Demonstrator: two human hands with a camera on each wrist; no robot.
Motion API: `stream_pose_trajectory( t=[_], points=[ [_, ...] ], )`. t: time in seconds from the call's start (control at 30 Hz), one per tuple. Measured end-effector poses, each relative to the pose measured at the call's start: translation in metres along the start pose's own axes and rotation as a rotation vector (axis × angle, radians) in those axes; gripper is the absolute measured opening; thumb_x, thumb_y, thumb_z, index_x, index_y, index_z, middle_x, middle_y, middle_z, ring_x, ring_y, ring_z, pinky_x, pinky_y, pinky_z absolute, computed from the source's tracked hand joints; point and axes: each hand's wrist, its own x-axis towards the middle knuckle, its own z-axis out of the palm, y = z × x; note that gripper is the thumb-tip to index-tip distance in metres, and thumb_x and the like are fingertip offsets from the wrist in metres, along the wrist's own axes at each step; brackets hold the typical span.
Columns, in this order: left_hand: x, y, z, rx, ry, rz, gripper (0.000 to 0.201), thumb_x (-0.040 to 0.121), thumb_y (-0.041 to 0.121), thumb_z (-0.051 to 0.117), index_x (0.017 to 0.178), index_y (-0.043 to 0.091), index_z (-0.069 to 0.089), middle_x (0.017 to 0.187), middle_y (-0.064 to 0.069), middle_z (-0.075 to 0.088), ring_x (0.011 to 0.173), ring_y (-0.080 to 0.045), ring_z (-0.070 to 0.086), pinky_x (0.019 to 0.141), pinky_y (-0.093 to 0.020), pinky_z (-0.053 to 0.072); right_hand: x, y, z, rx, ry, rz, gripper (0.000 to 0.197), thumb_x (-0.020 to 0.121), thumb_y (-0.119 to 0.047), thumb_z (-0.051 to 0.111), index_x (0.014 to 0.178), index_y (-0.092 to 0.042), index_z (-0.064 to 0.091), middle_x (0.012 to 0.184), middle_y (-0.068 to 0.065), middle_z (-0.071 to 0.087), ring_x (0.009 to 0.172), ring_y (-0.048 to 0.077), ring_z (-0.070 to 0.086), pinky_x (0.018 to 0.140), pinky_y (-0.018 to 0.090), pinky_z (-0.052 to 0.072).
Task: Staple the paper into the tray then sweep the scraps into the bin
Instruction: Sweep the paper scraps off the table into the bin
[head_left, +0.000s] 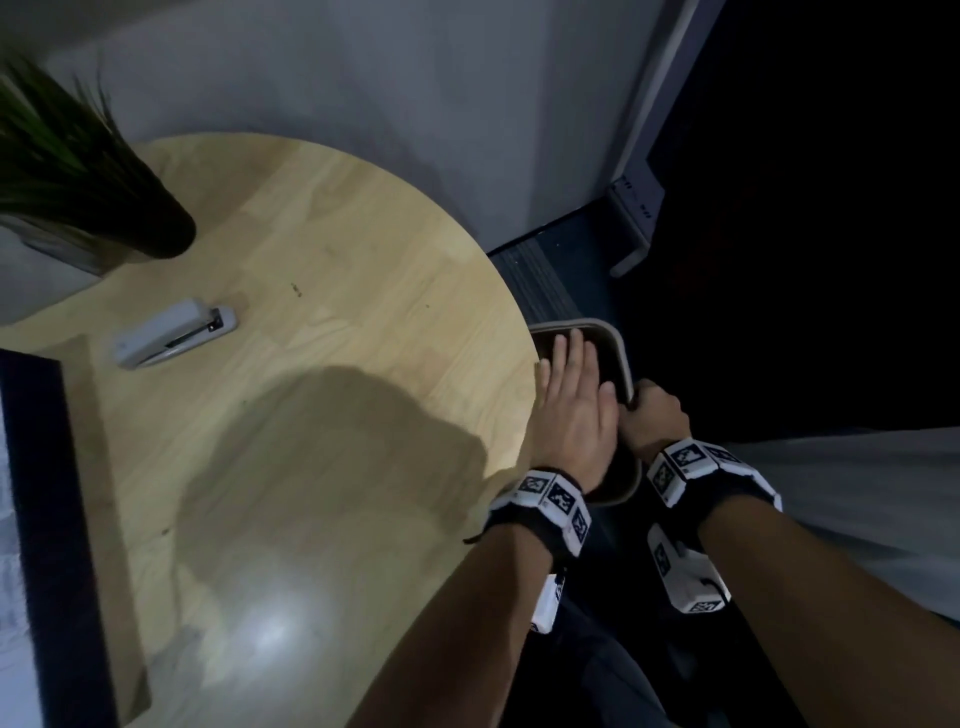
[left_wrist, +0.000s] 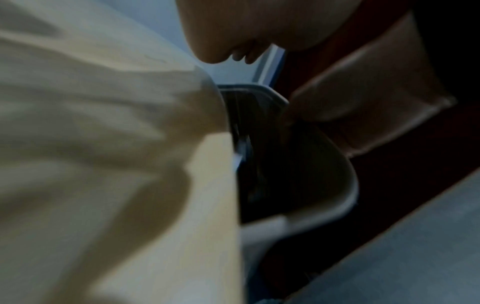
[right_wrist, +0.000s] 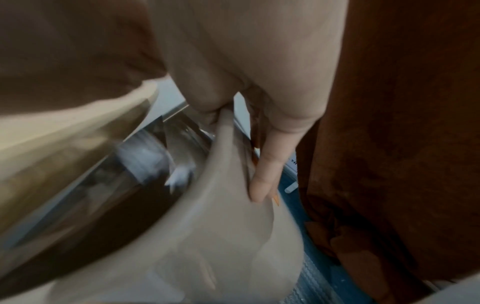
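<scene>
A beige bin (head_left: 621, 358) with a dark inside is held just below the right edge of the round wooden table (head_left: 322, 395). My right hand (head_left: 652, 415) grips the bin's rim (right_wrist: 221, 156), thumb inside and fingers (right_wrist: 265, 174) outside. My left hand (head_left: 569, 395) lies flat with straight fingers at the table edge, reaching over the bin's mouth (left_wrist: 272, 164). White scraps (right_wrist: 176, 174) show blurred inside the bin. A grey stapler (head_left: 174, 332) lies on the table at the left. A dark tray edge (head_left: 47, 519) with paper runs down the far left.
A potted plant (head_left: 78, 171) stands at the table's back left. A grey wall is behind the table. Dark carpet and a grey stand (head_left: 631, 228) lie to the right of the bin.
</scene>
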Motion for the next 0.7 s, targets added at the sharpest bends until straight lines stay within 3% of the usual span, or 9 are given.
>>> stream_pose_trajectory(
  t=[0.07, 0.13, 0.23, 0.33, 0.43, 0.53, 0.63, 0.7],
  points=[
    [-0.003, -0.008, -0.018, -0.148, 0.057, -0.066, 0.057, 0.097, 0.038, 0.001, 0.147, 0.010, 0.009, 0.158, -0.007, 0.002, 0.144, -0.017, -0.008, 0.119, -0.035, -0.003, -0.002, 0.004, -0.002, -0.011, 0.003, 0.005, 0.033, 0.089, -0.021, 0.051, 0.115, -0.002, 0.055, 0.118, 0.025, 0.062, 0.108, 0.041, 0.059, 0.088, 0.037, 0.047],
    [-0.008, -0.035, -0.051, -0.377, 0.211, -0.204, 0.056, 0.099, 0.038, 0.010, 0.147, 0.010, 0.011, 0.158, -0.009, 0.009, 0.146, -0.023, 0.003, 0.117, -0.033, 0.007, -0.004, 0.008, -0.002, -0.007, 0.004, 0.005, 0.034, 0.088, -0.021, 0.051, 0.115, -0.002, 0.056, 0.117, 0.025, 0.062, 0.107, 0.041, 0.059, 0.086, 0.037, 0.048],
    [-0.028, -0.106, -0.100, -0.120, 0.398, -0.500, 0.063, 0.093, 0.034, 0.011, 0.144, -0.002, 0.011, 0.156, -0.022, 0.005, 0.144, -0.036, 0.002, 0.117, -0.045, 0.002, -0.006, 0.009, -0.001, -0.007, 0.021, -0.003, 0.033, 0.087, -0.021, 0.052, 0.114, -0.003, 0.057, 0.115, 0.024, 0.063, 0.104, 0.041, 0.060, 0.083, 0.037, 0.049],
    [-0.060, -0.150, -0.126, 0.095, 0.452, -0.706, 0.056, 0.101, 0.029, 0.020, 0.145, -0.001, 0.006, 0.157, -0.019, -0.002, 0.144, -0.035, -0.006, 0.116, -0.044, -0.005, -0.011, 0.009, 0.000, 0.004, 0.037, 0.000, 0.032, 0.087, -0.020, 0.052, 0.114, -0.004, 0.057, 0.114, 0.024, 0.064, 0.103, 0.041, 0.061, 0.081, 0.036, 0.049],
    [-0.072, -0.147, -0.113, 0.245, 0.340, -0.675, 0.063, 0.098, 0.037, 0.015, 0.144, -0.005, 0.003, 0.155, -0.023, -0.001, 0.144, -0.036, -0.004, 0.116, -0.046, -0.005, -0.015, 0.008, 0.002, 0.013, 0.029, 0.007, 0.034, 0.088, -0.020, 0.052, 0.116, -0.002, 0.056, 0.116, 0.024, 0.063, 0.104, 0.041, 0.060, 0.082, 0.037, 0.049],
    [-0.062, -0.118, -0.086, 0.314, 0.256, -0.583, 0.080, 0.086, 0.048, 0.003, 0.142, -0.009, 0.005, 0.153, -0.030, 0.002, 0.143, -0.040, 0.000, 0.116, -0.050, -0.002, -0.017, 0.008, 0.005, 0.021, 0.019, 0.003, 0.035, 0.088, -0.021, 0.052, 0.116, -0.001, 0.056, 0.117, 0.023, 0.062, 0.105, 0.040, 0.060, 0.081, 0.036, 0.049],
    [-0.055, -0.079, -0.051, 0.292, 0.154, -0.499, 0.070, 0.094, 0.044, 0.010, 0.143, -0.004, -0.004, 0.154, -0.024, -0.009, 0.143, -0.035, -0.008, 0.118, -0.047, -0.005, -0.019, 0.011, 0.008, 0.032, 0.004, 0.005, 0.035, 0.088, -0.022, 0.052, 0.116, -0.001, 0.056, 0.117, 0.023, 0.062, 0.104, 0.039, 0.060, 0.075, 0.031, 0.044],
    [-0.054, -0.057, -0.024, 0.324, 0.103, -0.401, 0.069, 0.092, 0.047, 0.001, 0.141, 0.002, -0.014, 0.151, -0.018, -0.020, 0.143, -0.031, -0.014, 0.117, -0.045, -0.007, -0.020, 0.015, 0.010, 0.035, 0.005, 0.005, 0.035, 0.088, -0.021, 0.051, 0.115, 0.000, 0.056, 0.116, 0.023, 0.063, 0.103, 0.038, 0.061, 0.071, 0.029, 0.040]
  ],
)
